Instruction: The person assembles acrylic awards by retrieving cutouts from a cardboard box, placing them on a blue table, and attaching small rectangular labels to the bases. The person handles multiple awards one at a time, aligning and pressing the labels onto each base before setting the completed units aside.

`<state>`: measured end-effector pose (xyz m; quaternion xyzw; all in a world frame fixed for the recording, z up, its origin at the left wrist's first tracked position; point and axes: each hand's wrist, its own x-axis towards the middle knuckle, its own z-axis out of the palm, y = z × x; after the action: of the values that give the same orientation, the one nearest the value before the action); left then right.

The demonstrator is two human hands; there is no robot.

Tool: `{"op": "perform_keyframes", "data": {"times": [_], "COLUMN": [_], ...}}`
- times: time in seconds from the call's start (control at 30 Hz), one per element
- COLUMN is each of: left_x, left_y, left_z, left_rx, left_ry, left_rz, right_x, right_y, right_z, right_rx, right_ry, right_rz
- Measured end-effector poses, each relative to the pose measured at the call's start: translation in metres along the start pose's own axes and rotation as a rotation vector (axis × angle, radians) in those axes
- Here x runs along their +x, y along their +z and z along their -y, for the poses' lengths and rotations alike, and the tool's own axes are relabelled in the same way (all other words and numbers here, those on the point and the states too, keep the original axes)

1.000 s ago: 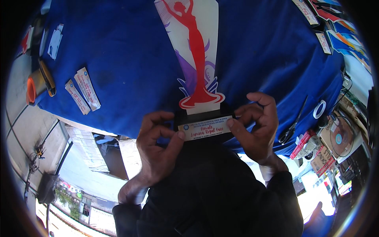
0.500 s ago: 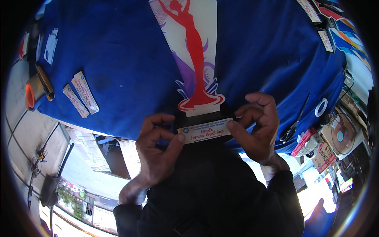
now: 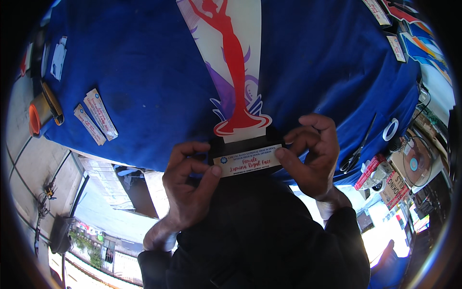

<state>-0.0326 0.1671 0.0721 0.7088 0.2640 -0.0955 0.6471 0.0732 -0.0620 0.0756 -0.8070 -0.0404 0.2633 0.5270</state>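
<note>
A trophy (image 3: 235, 72) with a red figure of a woman on a white and purple panel lies near me, its black base (image 3: 250, 143) toward my body. Across the front of the base sits a pale printed label strip (image 3: 248, 162). My left hand (image 3: 188, 176) pinches the base's left end, its thumb pressing on the strip's left edge. At the other end my right hand (image 3: 312, 156) does the same, thumb on the strip's right edge and fingers curled behind. Some fingertips are hidden by the base.
A blue cloth (image 3: 159, 72) covers the table. Two printed strips (image 3: 101, 114) and a tape dispenser (image 3: 44, 110) lie left. Black scissors (image 3: 356, 154), a white tape ring (image 3: 391, 129) and a small fan (image 3: 415, 163) are right. More trophies (image 3: 423, 45) stand at the far right.
The trophy and my left hand have shifted very slightly left in view. Both hands keep the same hold, thumbs on the label strip's ends.
</note>
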Motion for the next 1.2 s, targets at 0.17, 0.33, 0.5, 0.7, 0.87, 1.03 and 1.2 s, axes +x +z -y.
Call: {"op": "perform_keyframes", "data": {"times": [0.17,0.33,0.5,0.7,0.87,1.03,1.2], "left_x": [0.0008,0.0026,0.0022,0.0017,0.0025,0.0027,0.003], "left_y": [-0.0005,0.0005,0.0013,0.0003,0.001,0.0015,0.0015], "left_z": [-0.0028,-0.006,-0.0061,-0.0049,-0.0047,-0.006,-0.0046], "left_rx": [0.044,0.045,0.033,0.034,0.029,0.011,0.006], "left_ry": [-0.025,-0.046,-0.058,-0.047,-0.04,-0.073,-0.07], "left_rz": [0.001,-0.001,-0.015,-0.013,-0.019,-0.024,-0.025], "right_x": [0.0002,0.0027,0.0025,0.0019,0.0022,0.0042,0.006], "right_y": [-0.0009,-0.0017,-0.0012,-0.0007,-0.0012,-0.0014,-0.0013], "right_z": [0.0004,0.002,0.0028,0.0,0.0012,0.0052,0.0066], "right_rx": [-0.024,-0.043,-0.035,-0.008,0.004,-0.022,-0.064], "right_ry": [0.012,0.006,0.011,0.008,0.029,0.045,0.035], "right_rz": [0.006,0.021,0.02,0.012,0.017,0.019,0.03]}}
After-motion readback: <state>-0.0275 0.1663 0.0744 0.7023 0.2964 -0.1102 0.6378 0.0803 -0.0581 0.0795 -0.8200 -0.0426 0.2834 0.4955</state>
